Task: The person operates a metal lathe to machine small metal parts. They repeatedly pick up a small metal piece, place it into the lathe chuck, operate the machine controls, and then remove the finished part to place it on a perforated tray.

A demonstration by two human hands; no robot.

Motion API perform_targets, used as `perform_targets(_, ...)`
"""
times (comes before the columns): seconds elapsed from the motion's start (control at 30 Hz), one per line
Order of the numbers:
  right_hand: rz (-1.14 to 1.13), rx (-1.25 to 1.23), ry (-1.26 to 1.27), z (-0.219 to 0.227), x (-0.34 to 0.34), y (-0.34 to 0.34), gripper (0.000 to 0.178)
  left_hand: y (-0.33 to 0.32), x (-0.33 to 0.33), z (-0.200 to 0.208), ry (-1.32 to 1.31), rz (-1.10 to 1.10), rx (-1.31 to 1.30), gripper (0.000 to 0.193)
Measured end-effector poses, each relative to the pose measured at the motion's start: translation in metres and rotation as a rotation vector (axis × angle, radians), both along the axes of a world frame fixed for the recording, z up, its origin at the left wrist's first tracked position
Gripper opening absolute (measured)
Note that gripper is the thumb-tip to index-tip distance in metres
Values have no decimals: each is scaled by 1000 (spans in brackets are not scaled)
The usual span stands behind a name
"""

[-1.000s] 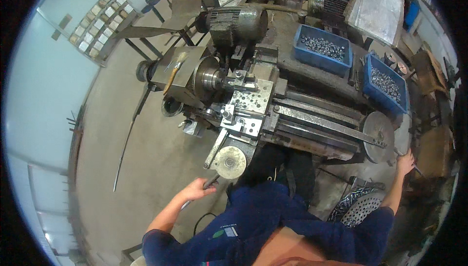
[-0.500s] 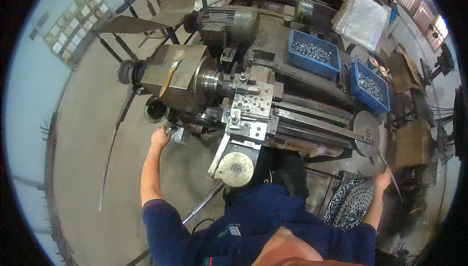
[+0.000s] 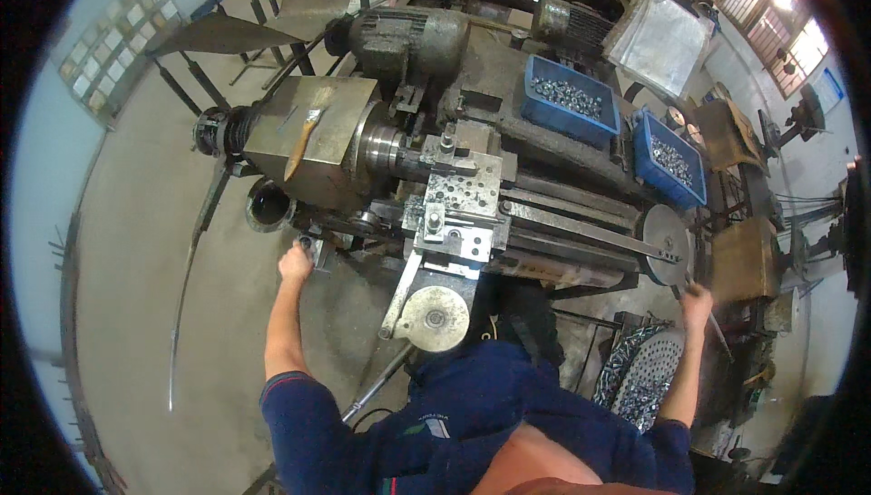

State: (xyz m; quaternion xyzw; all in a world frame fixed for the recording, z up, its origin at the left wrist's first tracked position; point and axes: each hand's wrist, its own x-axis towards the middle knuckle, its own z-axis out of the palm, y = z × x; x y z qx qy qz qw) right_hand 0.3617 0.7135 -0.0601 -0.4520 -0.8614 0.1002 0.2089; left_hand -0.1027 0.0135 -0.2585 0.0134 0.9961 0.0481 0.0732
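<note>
My left hand (image 3: pixel 295 262) is closed at a small metal box (image 3: pixel 319 252) below the headstock of a bench lathe. What its fingers grip is hidden. On the right, my right hand (image 3: pixel 697 306) is wrapped round a thin metal lever rod (image 3: pixel 719 335) beside a round steel disc (image 3: pixel 665 245). A long flat bar (image 3: pixel 590 230) links that disc to the drilled tool slide (image 3: pixel 463 191). Left of the slide sits the spindle chuck (image 3: pixel 382 148). A round handwheel (image 3: pixel 434 319) is at the slide's near end, close to my body.
A wooden-handled brush (image 3: pixel 302 146) lies on the headstock cover. Two blue bins (image 3: pixel 555 123) (image 3: pixel 670 179) hold small metal parts. Below my right arm, a perforated tray (image 3: pixel 660 352) carries more parts. A motor (image 3: pixel 408 46) stands behind, and a long rod (image 3: pixel 181 313) slants down at left.
My right hand and the lever rod have moved up and to the left, nearer the disc. The left hand stays at the small metal box. The whole view has shifted slightly.
</note>
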Motion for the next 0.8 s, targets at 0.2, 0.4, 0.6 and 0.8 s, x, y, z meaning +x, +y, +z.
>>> perform_targets(0.2, 519, -152, 151, 72, -186, -68, 35, -19, 12, 8, -82, 47, 16, 48)
perform_targets(0.4, 1357, -105, 301, 106, -348, -227, 41, -35, 19, 154, 38, -88, 247, 38)
perform_targets(0.6, 1400, 62, -418, 90, -439, -340, 26, -195, 84, 240, 307, 364, -85, 42)
perform_targets(0.8, 1281, 34, -321, 91, -441, -334, 32, -102, 158, 210, 344, 526, -72, 52)
